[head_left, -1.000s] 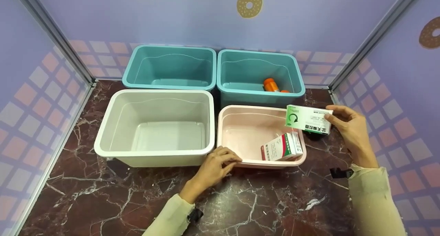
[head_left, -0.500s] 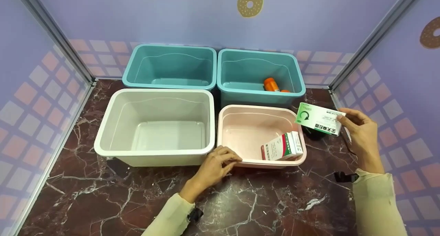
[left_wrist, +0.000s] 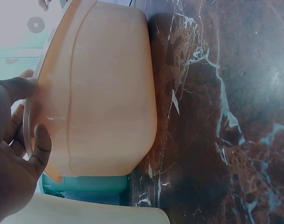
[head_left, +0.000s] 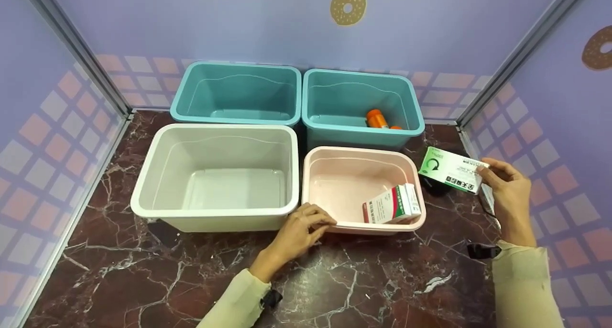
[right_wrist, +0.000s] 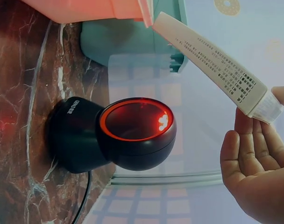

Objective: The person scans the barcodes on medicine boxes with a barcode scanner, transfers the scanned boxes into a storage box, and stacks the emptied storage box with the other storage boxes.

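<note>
The right hand (head_left: 511, 199) pinches one end of a green-and-white box (head_left: 452, 170), holding it in the air right of the pink bin (head_left: 361, 152). In the right wrist view the box (right_wrist: 212, 63) hangs above a black scanner (right_wrist: 135, 133) with a lit red ring; the fingers (right_wrist: 249, 149) are under its near end. The left hand (head_left: 296, 232) grips the pink bin's front-left rim, and in the left wrist view its thumb and fingers lie on both sides of that rim. A red-and-white box (head_left: 382, 207) and another white box (head_left: 411, 201) lie inside the pink bin.
A large white bin (head_left: 215, 213) stands left of the pink one. Behind are two teal bins, the left (head_left: 234, 120) and the right (head_left: 358, 127), which holds orange bottles (head_left: 377, 118). Walls enclose the marble table (head_left: 158, 270). A cable (right_wrist: 83, 198) runs from the scanner.
The right hand has carried the green-and-white box to the right, from over the pink bin's right rim to beside it. The left hand has stayed on the rim.
</note>
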Available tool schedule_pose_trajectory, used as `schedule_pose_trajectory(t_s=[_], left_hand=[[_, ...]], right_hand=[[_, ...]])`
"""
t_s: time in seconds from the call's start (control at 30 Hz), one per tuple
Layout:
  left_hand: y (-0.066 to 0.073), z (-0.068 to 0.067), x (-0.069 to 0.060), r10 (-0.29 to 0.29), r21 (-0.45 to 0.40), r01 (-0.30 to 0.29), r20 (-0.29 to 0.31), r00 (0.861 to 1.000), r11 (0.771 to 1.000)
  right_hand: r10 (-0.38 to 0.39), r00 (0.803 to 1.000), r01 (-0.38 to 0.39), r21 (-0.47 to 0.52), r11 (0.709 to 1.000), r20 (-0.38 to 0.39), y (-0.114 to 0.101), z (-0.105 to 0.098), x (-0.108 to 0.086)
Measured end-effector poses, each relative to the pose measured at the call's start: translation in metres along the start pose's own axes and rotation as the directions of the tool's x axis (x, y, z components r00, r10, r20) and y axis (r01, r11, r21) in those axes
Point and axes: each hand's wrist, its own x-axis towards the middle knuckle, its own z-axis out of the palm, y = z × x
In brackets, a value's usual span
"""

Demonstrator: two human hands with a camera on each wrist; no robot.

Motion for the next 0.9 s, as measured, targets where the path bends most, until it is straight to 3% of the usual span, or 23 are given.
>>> schedule_pose_trajectory(t_s=[0.5, 0.9], left_hand=[[0.001, 0.000, 0.000, -0.018, -0.003, 0.018, 0.010, 1.000, 1.000], [0.000, 0.000, 0.000, -0.020, -0.005, 0.020, 0.007, 1.000, 1.000]], right_hand=[[0.072, 0.994, -0.078, -0.067, 0.995, -0.080, 0.016, -0.009, 0.002], [0.138, 0.986, -0.149, -0.126, 0.981, -0.093, 0.030, -0.011, -0.001]])
